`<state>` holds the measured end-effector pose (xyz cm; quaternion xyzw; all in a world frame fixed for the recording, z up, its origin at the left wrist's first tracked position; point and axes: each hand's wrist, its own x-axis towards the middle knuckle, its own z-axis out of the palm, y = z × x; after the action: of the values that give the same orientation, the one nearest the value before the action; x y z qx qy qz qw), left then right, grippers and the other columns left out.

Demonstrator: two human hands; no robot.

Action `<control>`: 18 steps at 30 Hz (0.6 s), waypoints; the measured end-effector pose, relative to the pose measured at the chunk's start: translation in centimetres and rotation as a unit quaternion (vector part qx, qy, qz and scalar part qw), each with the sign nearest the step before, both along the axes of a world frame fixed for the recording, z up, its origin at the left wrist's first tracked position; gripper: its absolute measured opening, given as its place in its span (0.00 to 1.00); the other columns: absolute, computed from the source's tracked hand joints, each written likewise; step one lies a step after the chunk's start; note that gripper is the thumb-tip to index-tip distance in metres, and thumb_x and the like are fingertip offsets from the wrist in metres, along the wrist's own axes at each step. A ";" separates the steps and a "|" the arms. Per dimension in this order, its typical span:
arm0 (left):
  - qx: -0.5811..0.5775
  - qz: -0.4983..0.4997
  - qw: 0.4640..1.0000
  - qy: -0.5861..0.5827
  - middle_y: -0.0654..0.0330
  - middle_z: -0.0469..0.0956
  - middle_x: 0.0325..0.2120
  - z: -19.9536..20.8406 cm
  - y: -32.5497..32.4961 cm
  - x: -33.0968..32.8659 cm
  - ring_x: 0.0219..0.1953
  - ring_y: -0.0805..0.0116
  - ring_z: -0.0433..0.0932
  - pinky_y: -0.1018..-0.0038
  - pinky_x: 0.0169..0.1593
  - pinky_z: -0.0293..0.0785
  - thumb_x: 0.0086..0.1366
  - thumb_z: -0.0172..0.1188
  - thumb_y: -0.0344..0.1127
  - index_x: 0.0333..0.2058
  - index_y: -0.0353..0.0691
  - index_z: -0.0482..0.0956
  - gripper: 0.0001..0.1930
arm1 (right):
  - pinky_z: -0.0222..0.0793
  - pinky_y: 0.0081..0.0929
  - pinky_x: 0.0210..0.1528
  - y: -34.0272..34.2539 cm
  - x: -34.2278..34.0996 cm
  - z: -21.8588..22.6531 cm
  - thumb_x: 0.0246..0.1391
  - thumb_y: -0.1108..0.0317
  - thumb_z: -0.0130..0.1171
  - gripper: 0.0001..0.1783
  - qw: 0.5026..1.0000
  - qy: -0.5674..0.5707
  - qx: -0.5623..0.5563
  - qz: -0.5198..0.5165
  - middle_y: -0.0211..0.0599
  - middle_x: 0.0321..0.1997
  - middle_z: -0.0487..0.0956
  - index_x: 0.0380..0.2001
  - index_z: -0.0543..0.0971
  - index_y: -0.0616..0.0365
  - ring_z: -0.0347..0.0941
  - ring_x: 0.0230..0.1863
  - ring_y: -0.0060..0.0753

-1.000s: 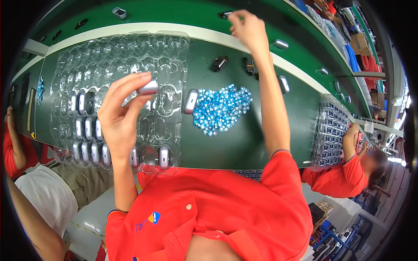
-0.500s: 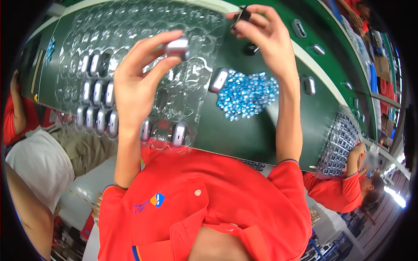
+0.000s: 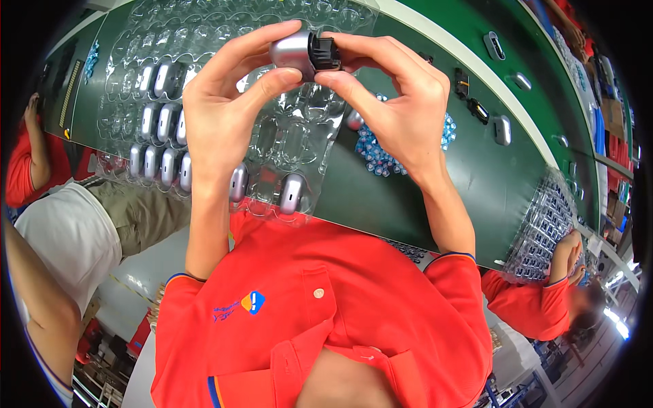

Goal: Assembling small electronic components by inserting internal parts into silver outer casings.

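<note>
Between the thumb and fingers of my left hand (image 3: 228,95) is a rounded silver-grey casing (image 3: 292,53), its dark open end turned to the right. My right hand (image 3: 401,95) pinches a black plastic insert (image 3: 328,54), which meets that open end and seems partly inside it. Both hands are raised above the clear blister tray (image 3: 292,139). Rows of similar grey casings (image 3: 165,122) stand in the tray's pockets to the left, and another casing (image 3: 293,192) sits near its front edge. My right forearm and hand partly cover a pile of small blue glittery pieces (image 3: 381,153).
Black parts (image 3: 478,110) and a grey casing (image 3: 502,129) lie right of my hand on the green table (image 3: 381,211). More casings rest on the green strip (image 3: 520,80) beyond a pale rail. Co-workers sit on both sides; a filled tray (image 3: 541,228) lies by the right one.
My right hand has moved left and brought the black insert to the casing's open end. My left hand has risen slightly with the casing. The view has shifted a little.
</note>
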<state>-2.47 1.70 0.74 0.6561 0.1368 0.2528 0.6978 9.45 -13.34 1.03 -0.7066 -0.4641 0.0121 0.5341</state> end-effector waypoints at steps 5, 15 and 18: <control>-0.044 -0.001 0.999 0.024 0.54 0.81 0.47 0.0 0.0 0.0 0.45 0.67 0.82 0.73 0.46 0.85 0.58 0.66 0.19 0.53 0.34 0.79 0.22 | 0.74 0.21 0.34 -0.1 -0.9 0.1 0.43 0.72 0.75 0.19 0.995 -0.087 -0.004 -0.048 0.34 0.31 0.83 0.42 0.84 0.60 0.80 0.31 0.27; -0.045 -0.020 0.998 0.030 0.51 0.81 0.45 0.0 0.2 -0.2 0.44 0.65 0.83 0.70 0.46 0.86 0.60 0.65 0.21 0.55 0.34 0.77 0.22 | 0.73 0.20 0.33 -0.4 -1.1 0.5 0.43 0.70 0.75 0.19 0.993 -0.100 -0.001 -0.057 0.34 0.29 0.82 0.41 0.84 0.60 0.79 0.29 0.26; -0.038 -0.027 0.998 0.036 0.51 0.79 0.47 0.0 0.1 -0.3 0.46 0.63 0.82 0.70 0.46 0.86 0.62 0.63 0.20 0.57 0.33 0.74 0.23 | 0.73 0.20 0.33 -0.3 -1.0 0.3 0.43 0.71 0.75 0.19 0.998 -0.049 0.010 -0.039 0.33 0.30 0.82 0.41 0.84 0.61 0.79 0.30 0.25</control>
<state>-2.73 1.80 0.75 0.6415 0.1535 0.2048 0.7231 8.45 -13.65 1.33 -0.7185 -0.4614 -0.0482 0.5182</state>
